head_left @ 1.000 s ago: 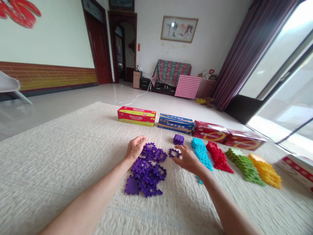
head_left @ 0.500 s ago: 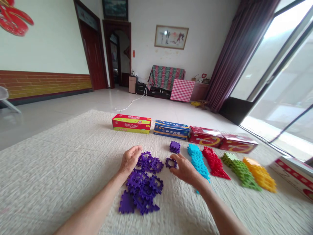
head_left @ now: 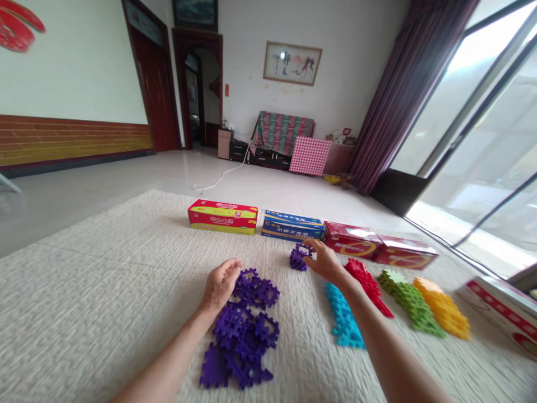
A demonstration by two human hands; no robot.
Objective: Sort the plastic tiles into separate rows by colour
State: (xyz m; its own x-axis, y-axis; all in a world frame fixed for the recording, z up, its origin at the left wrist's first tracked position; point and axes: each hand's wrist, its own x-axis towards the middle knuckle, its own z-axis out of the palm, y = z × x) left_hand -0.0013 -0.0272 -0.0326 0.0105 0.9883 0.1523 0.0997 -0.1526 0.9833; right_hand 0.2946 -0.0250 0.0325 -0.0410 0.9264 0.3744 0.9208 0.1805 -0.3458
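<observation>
My right hand (head_left: 324,258) pinches a square purple interlocking tile (head_left: 304,248) with an open middle, at the top of a small purple tile stack (head_left: 298,261). Whether the held tile rests on the stack I cannot tell. At the left edge of a loose purple tile pile (head_left: 245,330) is my left hand (head_left: 222,284), its fingers stretched out and slightly bent, with nothing seen in them. The pile mixes solid and cut-out pieces that overlap. My right forearm partly covers a row of light blue tiles (head_left: 344,319).
Rows of red tiles (head_left: 369,288), green tiles (head_left: 411,302) and yellow tiles (head_left: 441,308) lie to the right on the woven mat (head_left: 126,268). Behind them stand a red-yellow box (head_left: 222,216), a blue box (head_left: 292,225) and two dark red boxes (head_left: 352,239). Another box (head_left: 503,308) lies far right.
My right hand has carried the purple tile forward from the mat to the small stack. My left hand stays beside the pile. The view has shifted slightly.
</observation>
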